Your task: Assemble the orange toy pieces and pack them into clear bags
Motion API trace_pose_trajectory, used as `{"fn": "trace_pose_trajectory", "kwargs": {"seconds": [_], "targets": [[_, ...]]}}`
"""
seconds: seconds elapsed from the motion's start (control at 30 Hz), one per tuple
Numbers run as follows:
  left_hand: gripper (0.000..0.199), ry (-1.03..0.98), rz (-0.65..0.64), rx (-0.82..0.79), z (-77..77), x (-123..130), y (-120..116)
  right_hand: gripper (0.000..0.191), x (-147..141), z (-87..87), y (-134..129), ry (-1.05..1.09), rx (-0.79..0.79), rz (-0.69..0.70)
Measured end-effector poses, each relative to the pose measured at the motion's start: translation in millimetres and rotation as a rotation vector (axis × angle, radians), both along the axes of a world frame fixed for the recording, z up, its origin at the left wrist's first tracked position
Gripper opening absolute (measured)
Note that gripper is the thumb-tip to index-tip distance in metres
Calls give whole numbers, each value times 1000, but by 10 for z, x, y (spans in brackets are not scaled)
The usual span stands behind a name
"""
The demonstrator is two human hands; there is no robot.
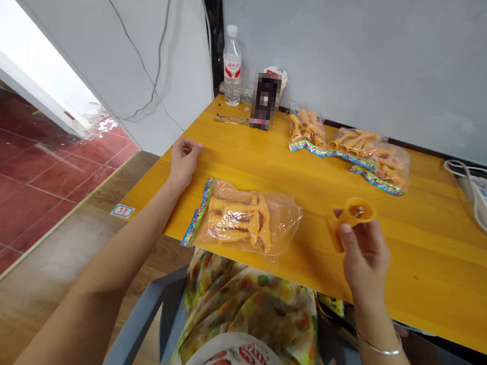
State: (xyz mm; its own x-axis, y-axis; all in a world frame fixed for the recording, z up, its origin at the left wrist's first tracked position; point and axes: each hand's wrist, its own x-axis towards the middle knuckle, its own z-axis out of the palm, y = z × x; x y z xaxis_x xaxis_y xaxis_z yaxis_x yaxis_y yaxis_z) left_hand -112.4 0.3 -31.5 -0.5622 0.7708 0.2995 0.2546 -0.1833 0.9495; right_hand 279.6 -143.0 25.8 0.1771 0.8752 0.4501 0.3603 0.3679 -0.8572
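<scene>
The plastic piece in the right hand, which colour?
The plastic piece looks orange in the head view.

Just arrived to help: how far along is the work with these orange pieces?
Done-looking: the filled bags at the far side. In hand: the right hand holds one orange piece. Remaining: the nearer bag of pieces lies between the hands; the left hand is open beside it.

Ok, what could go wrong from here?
The orange plastic piece, pinched near its rim by the right hand, could slip and roll across the table. The clear plastic bag lies right at the near edge of the wooden table, so a brush of the left forearm might knock it off.
</scene>
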Motion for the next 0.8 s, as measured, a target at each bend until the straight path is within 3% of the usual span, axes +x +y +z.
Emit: {"fn": "trace_pose_trajectory", "kwargs": {"seconds": [0.07, 0.13, 0.2, 0.27, 0.33, 0.4, 0.5, 0.63, 0.7, 0.8], "targets": [[22, -33, -10, 48, 183, 147, -193, 36, -26, -20, 10, -399, 223, -6], [23, -44, -185, 132, 422, 408, -536, 44, -87, -13, 27, -680, 355, 30], [25, -66, -479, 102, 641, 739, -955, 49, -185, 8, 34, -797, 404, 66], [39, -77, -748, 11, 773, 1066, -1323, 49, -301, 24, 20, -831, 422, 77], [52, -75, -857, -57, 803, 1325, -1543, 47, -408, 31, -16, -862, 428, 83], [53, -74, -880, -73, 758, 1480, -1613, 45, -479, 38, -63, -907, 427, 103], [31, -81, -860, -49, 666, 1528, -1588, 45, -493, 62, -135, -918, 432, 134], [22, -152, -775, -7, 626, 1420, -1573, 61, -354, 76, -229, -696, 432, 107], [21, -177, -746, 4, 617, 1375, -1596, 65, -271, 53, -280, -462, 277, 138], [21, -192, -744, -13, 584, 1378, -1660, 54, -201, -1, -367, -51, -160, 337]]}}
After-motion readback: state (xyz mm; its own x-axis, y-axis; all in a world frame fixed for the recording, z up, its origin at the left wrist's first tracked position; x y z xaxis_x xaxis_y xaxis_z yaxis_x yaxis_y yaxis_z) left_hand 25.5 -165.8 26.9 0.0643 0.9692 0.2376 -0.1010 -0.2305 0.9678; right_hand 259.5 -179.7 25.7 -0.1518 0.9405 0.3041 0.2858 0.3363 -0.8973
